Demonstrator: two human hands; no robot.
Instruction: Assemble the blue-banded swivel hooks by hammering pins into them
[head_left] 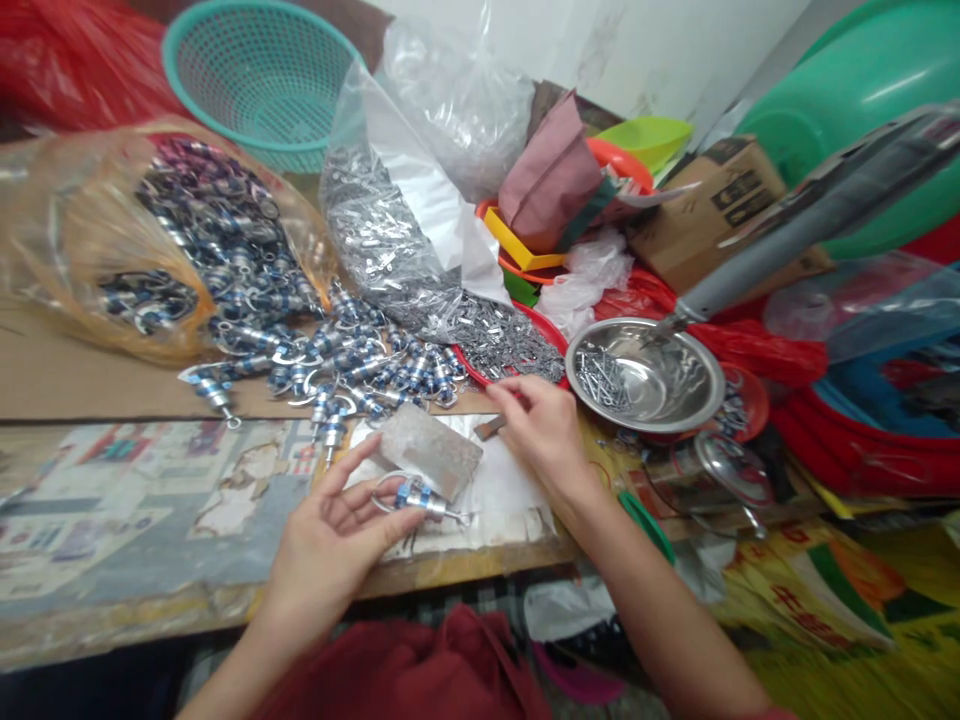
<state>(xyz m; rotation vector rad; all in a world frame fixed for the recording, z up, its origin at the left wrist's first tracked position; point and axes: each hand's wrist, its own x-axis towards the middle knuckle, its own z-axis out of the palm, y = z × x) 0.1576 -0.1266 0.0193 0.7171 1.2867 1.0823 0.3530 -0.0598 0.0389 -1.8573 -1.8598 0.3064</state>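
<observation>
My left hand (334, 535) is palm-up near the table's front edge and holds a small blue-and-silver metal clip (420, 497) between thumb and fingers. A grey metal block (429, 449) lies just beyond it on a white sheet. My right hand (541, 428) reaches forward with fingers pinched at the edge of a red tray (556, 345) heaped with small silver pieces; whether it holds one I cannot tell. A pile of the same blue-and-silver clips (352, 360) spreads across the table behind my left hand.
An orange plastic bag (97, 250) of clips lies at left, a clear bag (390, 230) of silver parts behind the pile. A steel bowl (667, 385) with nails sits right of the tray. A teal basket (262, 70), cardboard box (712, 210) and green tub (862, 80) stand behind.
</observation>
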